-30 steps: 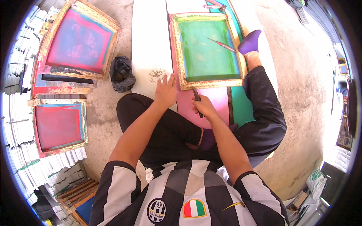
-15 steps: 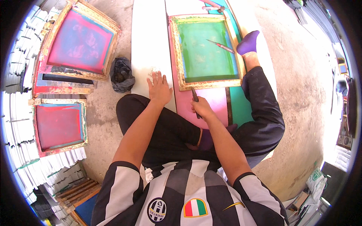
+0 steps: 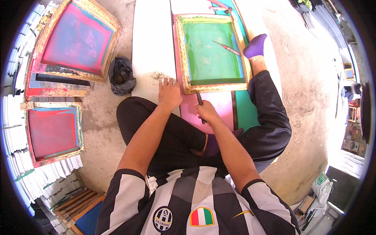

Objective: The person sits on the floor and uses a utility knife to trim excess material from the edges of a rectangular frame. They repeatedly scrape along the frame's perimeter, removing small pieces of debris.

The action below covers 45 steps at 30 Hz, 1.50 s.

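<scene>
Head view — my left hand (image 3: 169, 92) lies flat, fingers spread, on the white board (image 3: 150, 47) just left of the wooden frame (image 3: 209, 51) with green mesh. My right hand (image 3: 206, 112), below that frame's near edge, pinches a dark tool (image 3: 200, 100) — its tip touches the frame over the pink sheet (image 3: 219, 107).

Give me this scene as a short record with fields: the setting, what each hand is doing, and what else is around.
Setting: person sitting on a concrete floor, legs around a long white board
Left hand: lies flat, fingers spread, on the white board beside the wood-framed green printing screen
Right hand: closed on a thin dark tool, tip at the green screen's near frame, over a pink sheet
On the green screen: red-handled tool
Left of person: two wood-framed red screens, black crumpled bag
</scene>
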Each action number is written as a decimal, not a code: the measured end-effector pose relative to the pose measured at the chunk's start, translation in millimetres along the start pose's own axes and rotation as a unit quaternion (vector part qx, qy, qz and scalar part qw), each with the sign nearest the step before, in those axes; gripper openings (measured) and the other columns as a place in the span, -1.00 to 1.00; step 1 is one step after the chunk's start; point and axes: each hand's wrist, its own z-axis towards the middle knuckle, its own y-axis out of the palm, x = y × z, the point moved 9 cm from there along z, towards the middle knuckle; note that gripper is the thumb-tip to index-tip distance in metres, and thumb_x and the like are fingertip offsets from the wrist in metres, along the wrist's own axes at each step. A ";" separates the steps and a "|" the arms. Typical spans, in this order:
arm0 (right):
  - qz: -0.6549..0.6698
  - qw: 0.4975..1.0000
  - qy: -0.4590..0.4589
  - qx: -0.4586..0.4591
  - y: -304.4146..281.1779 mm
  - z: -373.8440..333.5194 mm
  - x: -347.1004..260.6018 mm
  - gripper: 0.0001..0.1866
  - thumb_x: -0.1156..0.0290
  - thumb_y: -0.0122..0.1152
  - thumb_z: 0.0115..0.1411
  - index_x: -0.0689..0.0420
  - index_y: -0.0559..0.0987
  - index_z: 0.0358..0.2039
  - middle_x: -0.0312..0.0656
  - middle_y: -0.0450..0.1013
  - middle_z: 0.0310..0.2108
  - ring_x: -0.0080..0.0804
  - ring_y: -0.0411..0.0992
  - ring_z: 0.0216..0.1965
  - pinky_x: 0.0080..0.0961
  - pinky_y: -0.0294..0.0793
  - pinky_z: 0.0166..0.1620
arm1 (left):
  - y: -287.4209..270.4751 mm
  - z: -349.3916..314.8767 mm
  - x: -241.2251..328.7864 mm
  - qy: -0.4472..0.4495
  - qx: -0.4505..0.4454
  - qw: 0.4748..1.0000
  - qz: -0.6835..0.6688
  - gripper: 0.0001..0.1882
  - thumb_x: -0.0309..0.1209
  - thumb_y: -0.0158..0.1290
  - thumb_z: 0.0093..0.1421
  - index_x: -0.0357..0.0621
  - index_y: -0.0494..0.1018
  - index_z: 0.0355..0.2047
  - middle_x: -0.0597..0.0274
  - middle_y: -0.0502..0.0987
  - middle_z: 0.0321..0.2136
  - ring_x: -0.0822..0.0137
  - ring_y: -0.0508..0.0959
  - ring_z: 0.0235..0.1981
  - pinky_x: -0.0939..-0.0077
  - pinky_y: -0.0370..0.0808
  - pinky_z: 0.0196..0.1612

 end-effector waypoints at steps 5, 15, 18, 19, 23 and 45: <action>-0.004 1.000 0.006 0.010 5.1 -5.6 -11.1 -0.58 0.21 0.11 0.27 0.44 0.53 -0.26 0.12 0.54 -0.49 -0.05 0.56 -0.52 -0.09 0.53 -0.41 | 2.5 -0.1 0.8 0.010 0.011 0.999 -0.029 -0.58 -0.33 0.11 0.18 -0.17 0.52 0.06 -0.10 0.42 0.23 -0.12 0.27 0.36 -0.21 0.17 0.38; -0.142 0.986 0.070 0.049 2.2 -24.3 -40.6 -0.57 0.29 0.04 0.24 0.48 0.55 -0.16 0.36 0.58 -0.24 0.21 0.63 -0.20 -0.02 0.62 -0.12 | 4.4 1.4 8.8 0.024 -0.015 0.999 -0.040 -0.65 -0.34 0.10 0.17 -0.20 0.58 -0.06 -0.03 0.52 0.09 -0.03 0.39 0.25 -0.14 0.29 0.28; -0.211 0.970 0.042 0.114 -1.4 -17.3 -34.3 -0.53 0.23 0.11 0.24 0.48 0.56 -0.11 0.37 0.58 -0.18 0.20 0.61 -0.12 -0.03 0.58 -0.03 | 2.4 0.5 13.4 0.029 -0.031 0.998 -0.036 -0.65 -0.34 0.10 0.17 -0.19 0.58 -0.05 -0.02 0.52 0.08 -0.02 0.40 0.25 -0.13 0.29 0.27; -0.211 0.970 0.049 0.114 -1.7 -21.6 -37.7 -0.52 0.24 0.09 0.24 0.48 0.55 -0.09 0.38 0.57 -0.15 0.24 0.59 -0.07 -0.02 0.56 0.03 | 1.2 -0.8 13.5 0.030 -0.031 0.998 -0.037 -0.65 -0.34 0.11 0.17 -0.20 0.57 -0.05 -0.02 0.52 0.08 -0.02 0.41 0.24 -0.13 0.30 0.27; -0.221 0.966 0.054 0.124 -3.1 -26.0 -44.7 -0.52 0.28 0.05 0.23 0.48 0.53 -0.03 0.39 0.56 -0.12 0.25 0.59 -0.06 -0.01 0.57 0.05 | -3.4 -4.1 15.6 0.033 -0.046 0.997 -0.051 -0.62 -0.37 0.12 0.16 -0.22 0.55 -0.01 -0.02 0.52 0.08 -0.02 0.42 0.23 -0.13 0.29 0.29; -0.283 0.945 0.092 0.133 3.9 -34.7 -56.4 -0.58 0.25 -0.05 0.36 0.31 0.46 0.06 0.25 0.55 0.02 0.19 0.54 0.09 0.01 0.51 0.15 | 4.0 -5.5 17.9 0.046 -0.077 0.994 -0.067 -0.57 -0.40 0.07 0.13 -0.28 0.51 0.02 -0.06 0.54 0.05 -0.04 0.47 0.16 0.03 0.39 0.21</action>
